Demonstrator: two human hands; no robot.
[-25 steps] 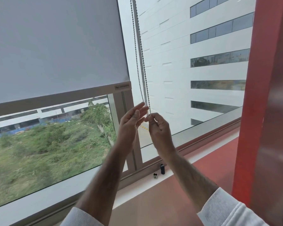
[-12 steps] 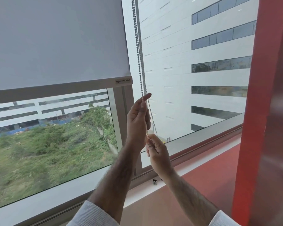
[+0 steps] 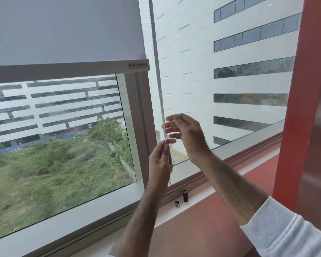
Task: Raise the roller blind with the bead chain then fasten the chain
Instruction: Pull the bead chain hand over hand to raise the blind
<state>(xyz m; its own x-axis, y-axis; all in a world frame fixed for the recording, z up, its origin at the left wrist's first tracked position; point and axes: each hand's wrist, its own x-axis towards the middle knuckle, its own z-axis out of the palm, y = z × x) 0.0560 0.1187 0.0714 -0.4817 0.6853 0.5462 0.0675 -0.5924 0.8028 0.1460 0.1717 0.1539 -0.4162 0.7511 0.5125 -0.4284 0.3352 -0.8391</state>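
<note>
A window wall is shown, with green scrubland and a low white building beyond the left pane. The roller blind (image 3: 63, 28) covers the upper part of that pane; its grey bottom rail (image 3: 63, 71) hangs roughly a third of the way down the visible glass, and a small brand label (image 3: 137, 65) is fixed at the rail's right end. A pale mullion (image 3: 139, 117) separates the panes. Just right of it the bead chain (image 3: 157, 62) hangs from the top of the view down to the hands, with a short length seen below them beside the left wrist. The chain is pinched by the left hand (image 3: 160, 160) between thumb and curled fingers at the lower position. The right hand (image 3: 187, 134) is held just above it, fingers spread and only slightly bent, with the tips at the chain – motion blur prevents contact from being confirmed, and nothing is seen gripped. On the white sill (image 3: 202, 194) below the hands a small metal piece (image 3: 177, 204) and a black cylinder (image 3: 185, 196) stand close together. A tall white building (image 3: 193, 71) fills the right pane – a red column (image 3: 295, 108) bounds the view, with a white sleeve (image 3: 285, 234) at lower right.
</note>
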